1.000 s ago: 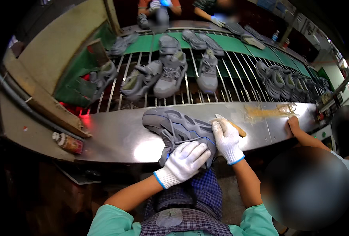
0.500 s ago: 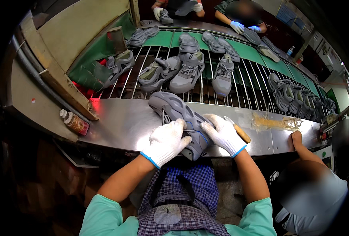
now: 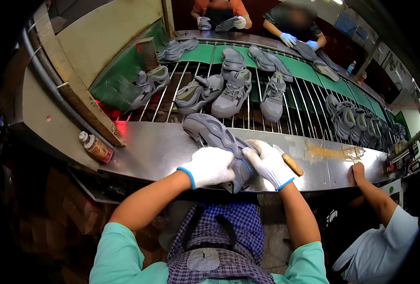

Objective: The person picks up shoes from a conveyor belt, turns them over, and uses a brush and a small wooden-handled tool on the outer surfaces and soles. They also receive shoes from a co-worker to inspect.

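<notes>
A grey sports shoe (image 3: 213, 134) with a thick sole lies tilted on its side on the metal ledge, toe pointing away to the left. My left hand (image 3: 211, 166), in a white knit glove with blue cuff, presses curled fingers against the shoe's upper near the heel; its fingertips are partly hidden. On the sole side, my gloved right hand (image 3: 269, 164) grips the heel end, thumb lying along the sole edge. Just beyond my right hand a wooden-handled tool (image 3: 292, 164) rests on the ledge; its metal end is partly covered by the hand.
Beyond the metal ledge (image 3: 148, 146), a roller conveyor (image 3: 309, 106) carries several grey shoes (image 3: 233, 92). A bottle (image 3: 96, 146) stands at the ledge's left end. Two gloved co-workers work across the line; another person's hand (image 3: 358, 171) touches the ledge at right. Brown tape (image 3: 335, 152) covers part of it.
My left hand has turned and curled its fingers more, shifting toward the heel, with its elbow farther out. My right hand keeps its hold on the shoe. The whole view has shifted slightly.
</notes>
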`<state>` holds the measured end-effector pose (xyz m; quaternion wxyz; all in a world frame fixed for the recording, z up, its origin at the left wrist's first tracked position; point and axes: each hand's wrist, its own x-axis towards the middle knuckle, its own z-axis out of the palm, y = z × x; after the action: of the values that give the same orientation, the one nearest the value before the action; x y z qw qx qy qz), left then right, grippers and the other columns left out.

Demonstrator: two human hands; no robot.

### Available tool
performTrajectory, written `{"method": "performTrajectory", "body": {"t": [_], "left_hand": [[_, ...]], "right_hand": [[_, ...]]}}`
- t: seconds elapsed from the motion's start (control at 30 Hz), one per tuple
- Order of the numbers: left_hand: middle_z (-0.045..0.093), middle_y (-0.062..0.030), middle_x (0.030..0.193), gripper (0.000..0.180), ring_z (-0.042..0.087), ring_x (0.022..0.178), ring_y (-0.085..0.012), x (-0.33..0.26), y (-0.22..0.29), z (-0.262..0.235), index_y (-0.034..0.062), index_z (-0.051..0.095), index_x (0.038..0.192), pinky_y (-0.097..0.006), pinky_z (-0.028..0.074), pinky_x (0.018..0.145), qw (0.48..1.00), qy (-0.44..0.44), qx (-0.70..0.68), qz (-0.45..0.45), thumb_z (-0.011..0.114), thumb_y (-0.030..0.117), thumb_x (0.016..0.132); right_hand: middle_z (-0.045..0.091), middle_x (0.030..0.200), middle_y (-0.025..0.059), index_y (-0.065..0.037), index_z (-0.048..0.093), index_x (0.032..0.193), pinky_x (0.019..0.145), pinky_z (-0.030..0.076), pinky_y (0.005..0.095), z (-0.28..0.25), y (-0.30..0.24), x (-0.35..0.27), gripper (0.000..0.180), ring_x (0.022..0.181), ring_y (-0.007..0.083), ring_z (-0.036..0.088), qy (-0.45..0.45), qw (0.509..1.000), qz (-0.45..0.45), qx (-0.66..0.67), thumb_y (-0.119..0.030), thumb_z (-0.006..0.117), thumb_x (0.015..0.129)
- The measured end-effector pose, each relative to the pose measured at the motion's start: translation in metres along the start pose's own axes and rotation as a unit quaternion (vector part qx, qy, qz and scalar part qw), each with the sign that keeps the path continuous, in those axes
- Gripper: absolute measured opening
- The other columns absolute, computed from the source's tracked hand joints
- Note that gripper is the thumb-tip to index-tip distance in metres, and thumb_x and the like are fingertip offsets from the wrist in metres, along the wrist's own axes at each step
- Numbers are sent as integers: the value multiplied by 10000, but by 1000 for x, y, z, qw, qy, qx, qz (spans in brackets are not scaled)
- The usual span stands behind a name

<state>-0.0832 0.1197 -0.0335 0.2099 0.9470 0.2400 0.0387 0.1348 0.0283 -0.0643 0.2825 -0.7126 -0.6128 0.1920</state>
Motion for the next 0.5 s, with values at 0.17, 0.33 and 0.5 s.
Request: {"method": "performTrajectory", "body": {"t": [0.17,0.33,0.5], "left_hand": [[757,-81,969,199,693,895,-179,-34,1,-32,19,730,1011,-345,560,847,862,-315,-365,157,739,198,925],[728,-150,1152,420,681,1110,-362,-74,-3,-24,55,774,1152,-435,533,995,987,-89,-95,92,786,412,930],[345,-306,1651,1485,334,1547,-451,-57,-43,27,32,47,1706,-510,320,1272,876,76,-311,-359,952,601,675]], "right_hand": [[726,1303,228,5,678,1356,1072,525,435,0,2,8,605,1224,394,688,-10,1000,-20,9,-497,624,1023],[732,1266,264,-4,684,1353,1063,527,449,-12,-13,16,643,1204,414,695,-66,997,24,-43,-537,620,1000],[716,1276,276,-15,683,1358,1053,526,469,-7,-27,27,611,1195,443,685,-122,992,10,-41,-505,629,996]]}}
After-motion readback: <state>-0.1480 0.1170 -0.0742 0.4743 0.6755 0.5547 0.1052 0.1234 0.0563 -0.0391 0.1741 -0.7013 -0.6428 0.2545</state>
